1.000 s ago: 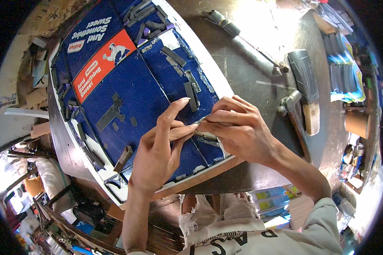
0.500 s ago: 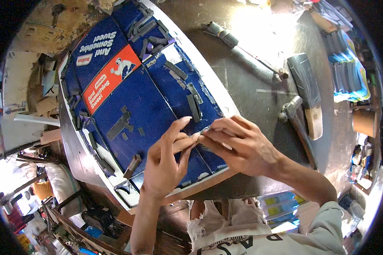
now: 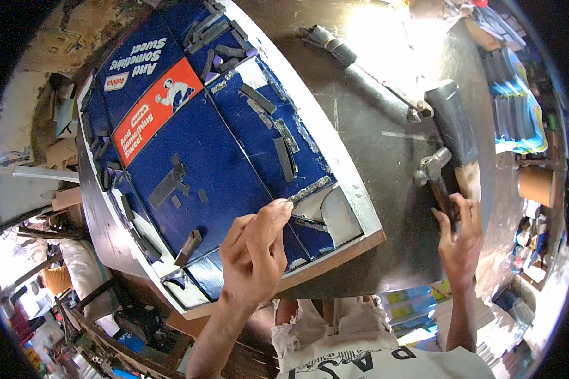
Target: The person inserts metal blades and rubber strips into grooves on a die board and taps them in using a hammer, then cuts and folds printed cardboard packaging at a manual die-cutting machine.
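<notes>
Head view: left hand (image 3: pixel 254 256) pinches a small nail (image 3: pixel 289 203) upright on the blue board (image 3: pixel 215 170), while right hand (image 3: pixel 459 237), far right, grasps the hammer (image 3: pixel 437 180) handle.

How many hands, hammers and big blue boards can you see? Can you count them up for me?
Hands: 2, left hand and right hand
Hammers: 1, the hammer
Big blue boards: 1, the blue board
Total: 4
</notes>
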A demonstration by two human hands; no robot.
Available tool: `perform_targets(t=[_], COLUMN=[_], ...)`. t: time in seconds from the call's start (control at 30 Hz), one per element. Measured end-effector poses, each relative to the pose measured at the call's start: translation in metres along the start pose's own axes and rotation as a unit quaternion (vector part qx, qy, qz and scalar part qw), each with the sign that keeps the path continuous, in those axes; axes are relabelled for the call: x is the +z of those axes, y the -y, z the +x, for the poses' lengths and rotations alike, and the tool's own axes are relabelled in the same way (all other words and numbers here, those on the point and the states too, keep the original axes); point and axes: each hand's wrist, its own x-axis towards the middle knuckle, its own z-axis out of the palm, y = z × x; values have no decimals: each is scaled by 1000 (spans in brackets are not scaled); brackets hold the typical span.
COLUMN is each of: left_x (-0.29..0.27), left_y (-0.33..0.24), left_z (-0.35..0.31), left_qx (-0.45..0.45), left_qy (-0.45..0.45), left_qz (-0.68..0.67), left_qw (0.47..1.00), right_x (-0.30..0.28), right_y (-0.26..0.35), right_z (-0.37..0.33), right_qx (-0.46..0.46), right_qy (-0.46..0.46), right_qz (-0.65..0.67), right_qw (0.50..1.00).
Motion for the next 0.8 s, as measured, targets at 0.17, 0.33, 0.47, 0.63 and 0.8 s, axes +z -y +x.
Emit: perform_targets(t=[0.17,0.33,0.47,0.63,0.8], left_x=[4,1,3,4,2], left_y=[-2,2,3,3,0], left_z=[-6,-6,-7,-6,-1], left_qx=[-28,-34,-55,-46,-86], left_qy=[2,-3,2,-22,-36], left_qz=[-12,-32,-71,-70,-110], left_qw=[1000,999,996,996,989], right_x=[-2,-7,-1,3,5], right_y=[24,82,101,107,108], right_z=[-20,-34,-34,-38,-35], right_qx=[-92,-104,-137,-231,-228], right_qy=[-26,178,264,203,216], right_qz=[36,277,295,237,266], right_qw=[995,939,908,922,911])
